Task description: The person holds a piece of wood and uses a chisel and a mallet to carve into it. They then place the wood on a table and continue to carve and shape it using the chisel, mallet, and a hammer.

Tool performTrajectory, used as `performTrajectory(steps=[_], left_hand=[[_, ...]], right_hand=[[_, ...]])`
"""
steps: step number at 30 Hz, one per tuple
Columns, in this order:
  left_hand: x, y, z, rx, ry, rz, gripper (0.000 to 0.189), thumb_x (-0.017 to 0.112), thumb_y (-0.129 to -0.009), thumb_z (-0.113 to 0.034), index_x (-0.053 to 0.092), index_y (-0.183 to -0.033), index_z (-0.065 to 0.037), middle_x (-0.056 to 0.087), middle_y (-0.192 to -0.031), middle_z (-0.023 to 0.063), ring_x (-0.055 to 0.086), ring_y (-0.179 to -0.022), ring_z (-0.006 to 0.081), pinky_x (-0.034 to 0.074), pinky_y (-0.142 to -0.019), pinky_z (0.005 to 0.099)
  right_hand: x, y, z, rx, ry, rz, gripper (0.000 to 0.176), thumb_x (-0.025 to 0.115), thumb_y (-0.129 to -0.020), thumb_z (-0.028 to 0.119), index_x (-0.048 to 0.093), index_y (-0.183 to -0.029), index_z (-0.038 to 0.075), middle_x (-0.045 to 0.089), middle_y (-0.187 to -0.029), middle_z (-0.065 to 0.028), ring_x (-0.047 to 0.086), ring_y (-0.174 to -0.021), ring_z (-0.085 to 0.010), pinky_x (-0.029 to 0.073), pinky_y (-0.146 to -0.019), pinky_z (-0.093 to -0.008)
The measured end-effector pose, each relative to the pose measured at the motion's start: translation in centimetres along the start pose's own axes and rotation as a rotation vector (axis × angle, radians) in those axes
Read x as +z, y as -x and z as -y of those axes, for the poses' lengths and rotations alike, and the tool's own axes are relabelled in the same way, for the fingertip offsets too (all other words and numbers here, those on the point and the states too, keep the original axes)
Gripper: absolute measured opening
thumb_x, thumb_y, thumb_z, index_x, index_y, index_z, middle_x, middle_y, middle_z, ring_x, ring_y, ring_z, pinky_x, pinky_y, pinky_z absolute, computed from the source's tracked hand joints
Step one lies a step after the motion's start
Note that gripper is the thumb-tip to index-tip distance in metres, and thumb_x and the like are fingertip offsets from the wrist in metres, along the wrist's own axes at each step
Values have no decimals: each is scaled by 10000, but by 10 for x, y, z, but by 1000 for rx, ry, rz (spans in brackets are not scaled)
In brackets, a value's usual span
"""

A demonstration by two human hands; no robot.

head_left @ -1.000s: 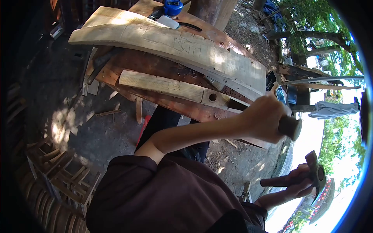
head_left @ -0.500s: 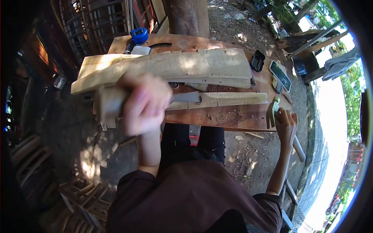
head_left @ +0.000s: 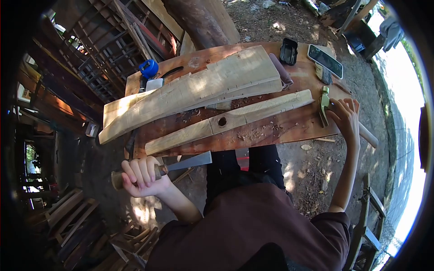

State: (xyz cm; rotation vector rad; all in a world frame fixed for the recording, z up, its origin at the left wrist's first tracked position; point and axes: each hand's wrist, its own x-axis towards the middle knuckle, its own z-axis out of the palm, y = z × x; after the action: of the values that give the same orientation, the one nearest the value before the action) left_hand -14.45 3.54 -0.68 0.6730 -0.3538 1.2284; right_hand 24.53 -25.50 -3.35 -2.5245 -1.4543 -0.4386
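Note:
My left hand [head_left: 142, 175] is closed around the wooden handle of a chisel [head_left: 192, 161], held in front of the table's near edge. Its flat metal blade points right, above my lap. At the table's right end my right hand [head_left: 346, 115] is at a hammer [head_left: 324, 106], fingers bent about its handle, which sticks out past the hand. Part of the grip is hidden. Between my hands, a long narrow wood piece [head_left: 262, 109] with a dark round hole lies on the table [head_left: 298, 124]. Wood chips are scattered beside it.
Behind the narrow piece lie wide, rough-edged boards [head_left: 199, 88]. A blue tape measure [head_left: 148, 68] is at the back left. A black case [head_left: 288, 51], a phone [head_left: 325, 60] and a brush [head_left: 323, 73] are at the back right. Wooden frames [head_left: 68, 217] stand lower left.
My left hand has moved with the chisel from over the narrow piece toward me, off the table's edge. The hole is now uncovered. The view has turned; my right hand remains at the hammer.

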Motion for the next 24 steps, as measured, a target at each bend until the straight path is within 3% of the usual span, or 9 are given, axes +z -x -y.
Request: performTrajectory(steps=[8,10,13,15,17,18,20,23,24], left_hand=[[16,1,38,-97,-80,-6,261,439,-919,-158,404,-664,-114,375,-484,-48,336,-406,35,309,-431,192],[21,3,47,-105,-72,2,272,439,-927,-183,408,-667,-112,384,-489,-51,340,-407,34,317,-431,194],[30,8,64,-125,12,1,274,462,-932,-242,425,-700,-101,400,-494,-56,368,-387,32,334,-411,184],[41,12,77,-203,40,57,290,514,-911,-249,445,-681,-85,429,-490,-45,398,-379,44,359,-399,196],[51,17,91,-294,54,173,300,558,-889,-245,471,-661,-71,462,-490,-24,432,-384,79,397,-395,222],[56,19,98,-313,25,240,299,577,-881,-251,483,-665,-68,487,-499,-11,458,-397,92,419,-407,229],[66,27,106,-320,14,294,306,604,-867,-252,486,-658,-62,506,-507,4,478,-406,98,434,-419,238],[73,31,106,-395,1,443,295,641,-845,-269,540,-736,-14,529,-553,41,521,-474,148,455,-478,288],[69,26,109,-394,-62,603,368,702,-777,-332,583,-850,8,576,-707,106,577,-612,191,484,-568,330]], right_hand=[[-5,10,13,130,-73,-123,290,687,-719,230,637,-985,127,497,-1133,-60,438,-1084,-289,333,-948,-438],[-20,12,31,40,-88,-281,267,672,-738,224,640,-986,131,496,-1152,-66,419,-1132,-318,326,-975,-464],[-44,21,70,-152,-271,-315,374,718,-697,314,642,-995,102,506,-1171,-118,442,-1140,-315,329,-991,-488],[-49,20,103,-294,-529,-236,506,731,-686,360,605,-1080,69,509,-1173,-153,463,-1131,-321,340,-986,-497],[-35,18,143,-401,-889,-134,635,718,-706,371,513,-1196,24,501,-1188,-172,473,-1124,-352,353,-979,-497],[-33,16,161,-475,-917,-87,730,707,-720,366,415,-1272,-12,495,-1190,-184,472,-1132,-360,365,-974,-491],[-19,17,191,-489,-1037,-132,692,681,-759,282,379,-1301,-24,534,-1128,-184,528,-1063,-302,412,-933,-434],[-7,23,209,-422,-1208,-25,375,636,-764,149,496,-1068,-21,564,-873,-148,559,-785,-309,452,-715,-389],[-3,25,213,-449,-1207,-20,250,617,-761,108,521,-957,-13,551,-788,-135,544,-700,-313,440,-646,-387]])
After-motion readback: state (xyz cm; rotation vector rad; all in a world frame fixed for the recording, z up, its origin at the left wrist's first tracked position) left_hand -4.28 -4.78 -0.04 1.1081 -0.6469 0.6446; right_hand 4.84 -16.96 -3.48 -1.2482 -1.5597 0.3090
